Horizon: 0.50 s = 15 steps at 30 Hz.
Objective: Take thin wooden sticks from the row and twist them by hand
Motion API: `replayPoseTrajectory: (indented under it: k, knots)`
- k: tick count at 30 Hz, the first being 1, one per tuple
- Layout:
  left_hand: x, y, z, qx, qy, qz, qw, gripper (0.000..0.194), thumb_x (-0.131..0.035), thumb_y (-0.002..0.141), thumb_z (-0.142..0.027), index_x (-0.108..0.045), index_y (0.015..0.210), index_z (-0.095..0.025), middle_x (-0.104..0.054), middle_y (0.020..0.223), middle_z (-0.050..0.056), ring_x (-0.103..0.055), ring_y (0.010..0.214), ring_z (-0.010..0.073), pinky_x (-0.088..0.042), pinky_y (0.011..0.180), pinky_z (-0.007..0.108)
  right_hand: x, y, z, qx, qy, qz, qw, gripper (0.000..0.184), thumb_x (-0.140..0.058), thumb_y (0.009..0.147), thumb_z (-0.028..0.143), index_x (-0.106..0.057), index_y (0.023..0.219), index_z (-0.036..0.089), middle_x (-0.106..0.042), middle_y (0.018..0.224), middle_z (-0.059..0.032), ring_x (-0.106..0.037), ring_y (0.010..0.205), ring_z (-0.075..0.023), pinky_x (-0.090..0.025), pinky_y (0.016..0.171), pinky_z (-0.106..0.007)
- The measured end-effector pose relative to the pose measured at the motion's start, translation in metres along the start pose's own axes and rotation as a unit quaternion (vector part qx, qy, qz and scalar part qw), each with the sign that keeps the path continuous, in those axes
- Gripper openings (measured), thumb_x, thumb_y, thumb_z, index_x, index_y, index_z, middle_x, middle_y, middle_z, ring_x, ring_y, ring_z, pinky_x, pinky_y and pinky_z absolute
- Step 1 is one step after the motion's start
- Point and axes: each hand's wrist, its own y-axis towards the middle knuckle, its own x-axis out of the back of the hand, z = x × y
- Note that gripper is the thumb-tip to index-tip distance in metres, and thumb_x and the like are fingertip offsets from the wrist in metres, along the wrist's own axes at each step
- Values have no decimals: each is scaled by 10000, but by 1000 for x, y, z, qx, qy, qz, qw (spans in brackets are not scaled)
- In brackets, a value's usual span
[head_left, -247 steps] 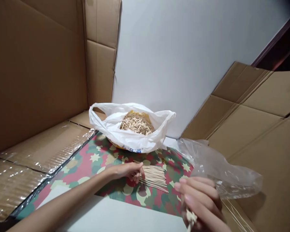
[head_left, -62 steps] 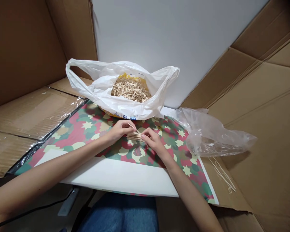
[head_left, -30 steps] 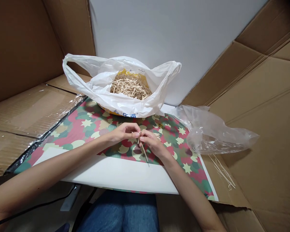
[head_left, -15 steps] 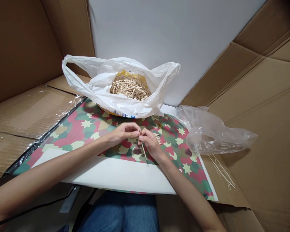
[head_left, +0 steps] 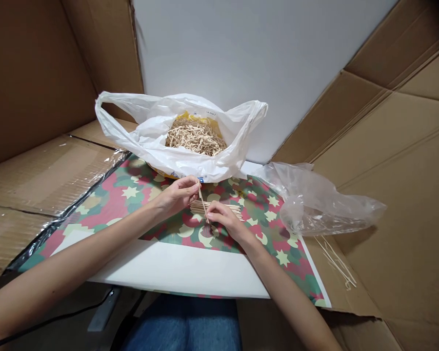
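At twelve o'clock from our hands, near the white panel [head_left: 249, 73], sits a white plastic carrier bag [head_left: 223, 168], its mouth spread wide and one loop handle stretched toward eleven; within it we see a yellow inner wrapping [head_left: 215, 124] and a heap of short pale pieces [head_left: 195, 138], lying every which way. Blue print shows low on the bag's front, partly covered in our view by our left hand [head_left: 183, 192]. At three o'clock slumps a crumpled clear plastic bag [head_left: 314, 200]; we cannot tell whether anything is inside. A few long loose strands [head_left: 336, 263] lie on cardboard at four, and a large cardboard panel [head_left: 398, 195] walls off that side. Toward ten, more cardboard [head_left: 51, 165] lies flat, with shiny dark tape [head_left: 40, 239] along the edge of our camouflage-patterned sheet [head_left: 124, 214]. At the centre of the dial, our left hand's fingers pinch the upper end of a thin stick [head_left: 202, 199], and our right hand [head_left: 225, 220] has its fingertips closed on the lower end, so the stick slants from eleven to five. Just behind it, a flat row of sticks [head_left: 233, 209] rests on the sheet, partly hidden by our right hand. At six are our blue jeans [head_left: 183, 326].
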Motion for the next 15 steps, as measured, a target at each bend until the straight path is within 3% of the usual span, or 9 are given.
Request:
replayPoseTrajectory:
  k: [5,11,15]
  knots:
    - [-1,0,0,0,10,-13,1000,174,-697,694,-237,-549,737,-155,-494,556,-37,-455,476,68,-343,449,185,-6,2,-4,15,76,-11,997,104,-537,753,246,-530,669,186,-527,645,20,-483,582,-104,-364,535,-215]
    - [-11,-1,5,-3,-10,-37,999,207,-723,664,-235,-541,677,-137,-488,570,-45,-471,515,61,-395,530,194,-15,5,-6,64,219,-173,958,128,-534,767,251,-503,656,195,-494,620,33,-466,609,-100,-375,619,-215]
    - [-14,-1,8,-24,-29,-77,996,186,-724,663,-219,-565,706,-135,-519,626,-27,-495,569,67,-394,550,186,-20,5,-6,72,286,-222,929,157,-548,777,258,-501,644,188,-465,629,32,-448,605,-87,-371,599,-191]
